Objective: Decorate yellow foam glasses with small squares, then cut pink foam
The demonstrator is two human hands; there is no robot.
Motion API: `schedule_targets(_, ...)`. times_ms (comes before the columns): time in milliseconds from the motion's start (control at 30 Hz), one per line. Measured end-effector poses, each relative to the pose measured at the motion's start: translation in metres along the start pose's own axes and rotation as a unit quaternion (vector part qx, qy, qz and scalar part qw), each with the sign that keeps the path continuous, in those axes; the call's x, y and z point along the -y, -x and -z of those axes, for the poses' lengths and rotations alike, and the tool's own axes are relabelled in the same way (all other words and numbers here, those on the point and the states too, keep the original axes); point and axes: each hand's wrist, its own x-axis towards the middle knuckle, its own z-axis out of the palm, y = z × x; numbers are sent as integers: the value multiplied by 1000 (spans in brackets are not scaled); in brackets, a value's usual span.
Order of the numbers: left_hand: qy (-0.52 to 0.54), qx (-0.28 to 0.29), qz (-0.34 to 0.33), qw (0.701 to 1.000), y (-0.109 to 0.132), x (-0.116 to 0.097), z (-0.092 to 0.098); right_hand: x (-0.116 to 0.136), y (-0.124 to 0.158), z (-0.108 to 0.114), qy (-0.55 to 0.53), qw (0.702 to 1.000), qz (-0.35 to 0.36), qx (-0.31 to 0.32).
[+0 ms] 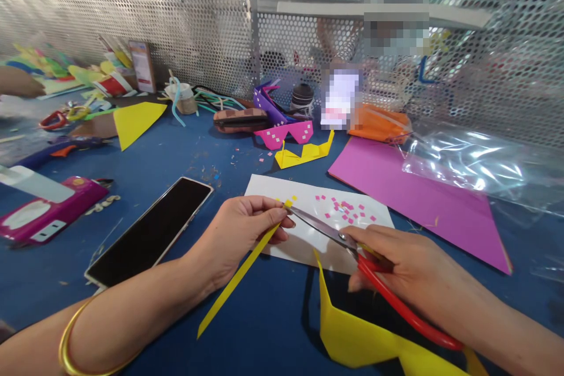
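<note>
My left hand (244, 234) pinches a thin yellow paper strip (235, 279) that slants down to the lower left. My right hand (408, 273) grips red-handled scissors (348, 241); their steel blades meet the strip's top end. Both hands hover over a white sheet (308, 241) dotted with small pink and yellow paper squares (348, 210). A folded yellow paper piece (352, 335) lies under my right wrist.
A black phone (152, 229) lies left of the sheet, a pink case (46, 211) further left. Pink paper glasses (286, 132), a yellow cut-out (304, 153), a magenta sheet (414, 194), clear plastic (480, 164) and craft clutter sit before the perforated metal wall (198, 12).
</note>
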Motion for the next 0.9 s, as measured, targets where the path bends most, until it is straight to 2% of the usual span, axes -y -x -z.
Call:
schedule_targets(600, -22, 32, 24, 999, -3, 3, 3, 0, 0, 1, 6, 1000, 0, 0)
schedule_targets(900, -13, 37, 32, 999, -4, 2, 3, 1, 1, 2, -5, 1000, -18, 23)
